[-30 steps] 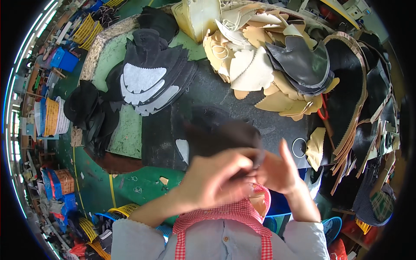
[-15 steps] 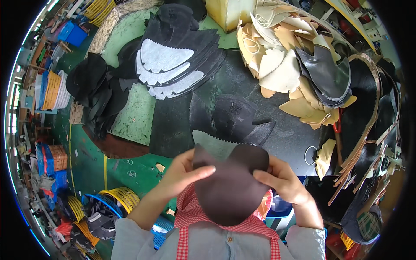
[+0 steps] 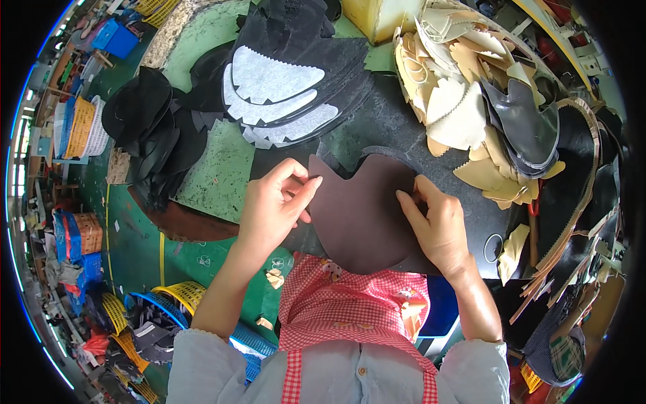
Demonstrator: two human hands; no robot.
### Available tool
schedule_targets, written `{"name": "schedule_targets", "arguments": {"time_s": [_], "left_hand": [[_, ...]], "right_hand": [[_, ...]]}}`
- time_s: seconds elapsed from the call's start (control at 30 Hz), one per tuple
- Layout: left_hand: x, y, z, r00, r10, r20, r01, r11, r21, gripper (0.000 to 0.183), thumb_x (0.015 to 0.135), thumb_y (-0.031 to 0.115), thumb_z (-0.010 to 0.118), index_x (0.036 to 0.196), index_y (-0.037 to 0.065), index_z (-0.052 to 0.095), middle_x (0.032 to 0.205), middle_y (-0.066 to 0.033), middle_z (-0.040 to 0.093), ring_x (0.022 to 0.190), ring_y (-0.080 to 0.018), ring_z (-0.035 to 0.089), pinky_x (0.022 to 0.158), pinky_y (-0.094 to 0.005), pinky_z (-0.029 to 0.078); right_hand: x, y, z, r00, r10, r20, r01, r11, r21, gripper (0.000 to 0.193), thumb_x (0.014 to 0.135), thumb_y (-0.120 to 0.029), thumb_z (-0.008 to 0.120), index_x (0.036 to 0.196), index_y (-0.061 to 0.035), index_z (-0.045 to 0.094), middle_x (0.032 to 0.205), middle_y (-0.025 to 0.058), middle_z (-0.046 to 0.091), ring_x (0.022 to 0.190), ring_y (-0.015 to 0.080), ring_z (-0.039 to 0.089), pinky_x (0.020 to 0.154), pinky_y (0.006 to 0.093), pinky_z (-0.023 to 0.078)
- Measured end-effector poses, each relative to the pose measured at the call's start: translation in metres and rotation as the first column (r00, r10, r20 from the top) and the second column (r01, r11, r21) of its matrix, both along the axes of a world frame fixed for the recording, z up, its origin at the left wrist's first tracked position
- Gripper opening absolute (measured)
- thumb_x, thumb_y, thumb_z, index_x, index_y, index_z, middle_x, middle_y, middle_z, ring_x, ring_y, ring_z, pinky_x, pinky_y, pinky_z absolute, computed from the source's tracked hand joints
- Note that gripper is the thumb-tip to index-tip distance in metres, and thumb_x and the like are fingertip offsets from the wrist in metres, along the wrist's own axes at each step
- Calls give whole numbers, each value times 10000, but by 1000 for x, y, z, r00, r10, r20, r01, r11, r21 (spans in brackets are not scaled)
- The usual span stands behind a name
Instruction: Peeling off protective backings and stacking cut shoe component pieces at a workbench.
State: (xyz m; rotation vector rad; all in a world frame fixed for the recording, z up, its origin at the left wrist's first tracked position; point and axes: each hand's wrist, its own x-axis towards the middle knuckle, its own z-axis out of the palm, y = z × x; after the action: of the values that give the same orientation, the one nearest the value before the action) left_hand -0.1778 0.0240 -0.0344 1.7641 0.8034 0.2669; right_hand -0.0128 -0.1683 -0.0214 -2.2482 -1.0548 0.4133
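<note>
Dark tabletop beneath the brown piece, farther forward than before, in both hands.

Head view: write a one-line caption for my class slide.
Right hand holds a brown piece, left hand at its edge, pale pieces heaped beyond.

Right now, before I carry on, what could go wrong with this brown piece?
The brown piece might slip or twist: the right hand holds one side, while the left hand is at the other, its grip hard to judge. The piece's lower end overlaps the red checked apron in view, so if let go it could drop off the table. The right arm might also brush the cream scrap near the table's edge.
</note>
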Motion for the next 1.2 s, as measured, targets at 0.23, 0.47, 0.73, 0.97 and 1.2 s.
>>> {"name": "schedule_targets", "arguments": {"time_s": [0.23,0.47,0.73,0.97,1.2], "left_hand": [[18,-5,-2,997,-47,-67,72,896,437,160,874,115,727,852,74,573,645,-54,618,514,-187,631,442,-315,438],[34,-76,-13,784,-587,-202,545,494,678,890,856,598,610,1455,-33,422,1551,-239,331,1465,-392,289,1195,-513,237],[31,-68,-28,537,-837,-104,639,323,699,518,907,332,602,1345,58,566,1489,-154,460,1424,-358,382,1186,-516,291],[33,-71,-10,682,-659,-315,648,346,679,703,866,288,630,1444,-55,423,1559,-197,343,1473,-331,298,1208,-504,223],[34,-76,-8,710,-613,-347,643,364,674,766,851,277,602,1488,-62,345,1586,-220,297,1482,-348,284,1204,-515,215]], "right_hand": [[4,3,-1,1000,-28,7,28,998,-50,209,908,-217,685,908,-28,595,743,166,662,700,370,671,628,417,535],[14,-28,11,964,-132,-229,132,991,-15,282,815,-114,768,1048,-27,635,761,106,647,636,196,632,631,324,522],[-10,-59,-6,955,82,286,-165,946,279,362,765,-46,748,1107,-58,634,1023,102,666,953,311,652,840,415,517],[15,-60,-7,943,-100,316,41,981,188,455,811,-12,678,1256,-6,582,1238,149,588,1116,342,568,972,433,436],[31,-55,-7,958,-85,275,61,993,97,264,803,-53,721,1062,-44,676,1075,123,592,988,312,580,903,417,464]]}}
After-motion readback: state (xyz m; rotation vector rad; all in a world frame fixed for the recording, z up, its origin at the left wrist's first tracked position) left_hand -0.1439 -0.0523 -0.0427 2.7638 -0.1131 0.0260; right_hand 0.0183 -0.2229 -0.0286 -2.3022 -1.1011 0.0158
